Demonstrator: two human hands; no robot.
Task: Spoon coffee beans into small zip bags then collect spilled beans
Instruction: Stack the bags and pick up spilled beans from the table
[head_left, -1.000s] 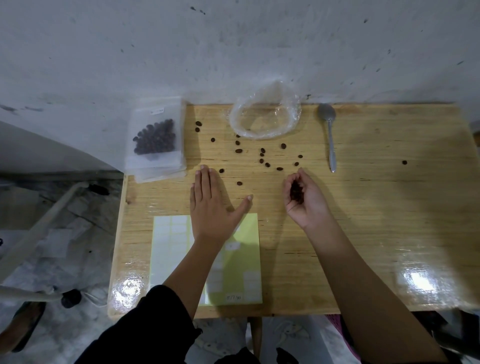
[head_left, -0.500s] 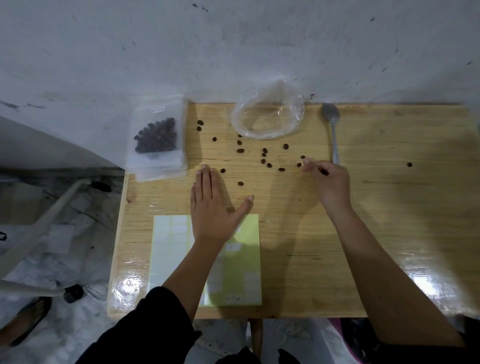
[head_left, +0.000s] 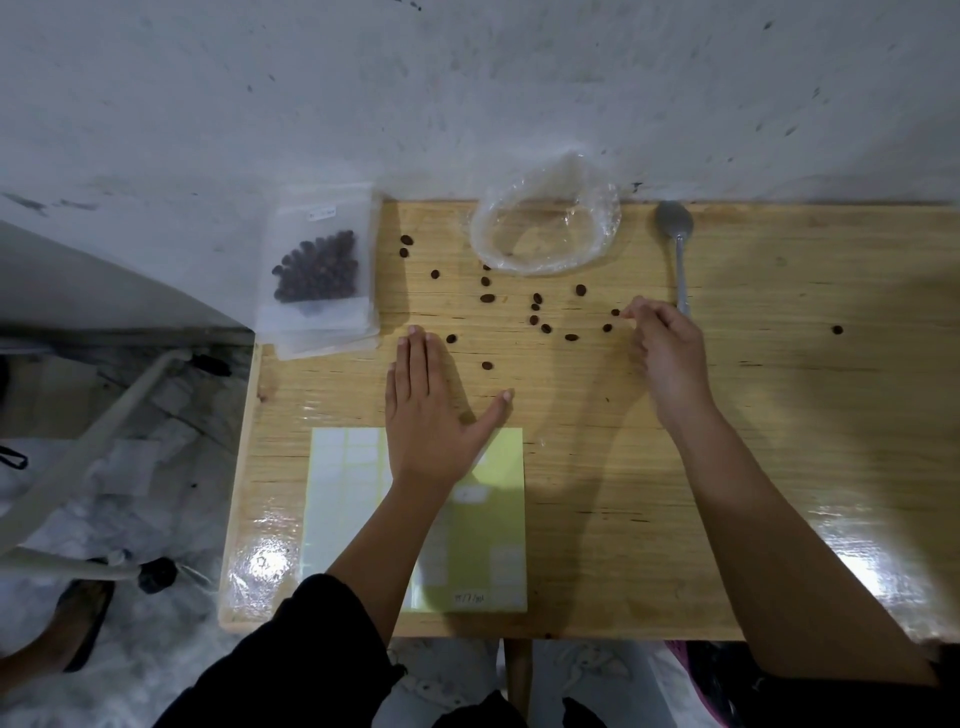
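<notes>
Several dark coffee beans (head_left: 540, 327) lie scattered across the far half of the wooden table (head_left: 779, 415). A small zip bag (head_left: 318, 270) filled with beans tops a stack of bags at the far left corner. My left hand (head_left: 426, 410) rests flat on the table, fingers straight and thumb spread, near a bean. My right hand (head_left: 667, 353) is palm down with curled fingers, its fingertips pinching at a bean just left of the spoon (head_left: 678, 249). What its palm holds is hidden.
A crumpled clear plastic bag (head_left: 545, 228) sits open against the wall. A yellow-green label sheet (head_left: 483, 545) lies near the front edge, partly under my left forearm. One lone bean (head_left: 837, 329) lies far right. The floor drops off left of the table.
My right hand, cupped palm up with beans a second ago, turned palm down and moved right and away toward beans beside the spoon handle. My left hand stayed put.
</notes>
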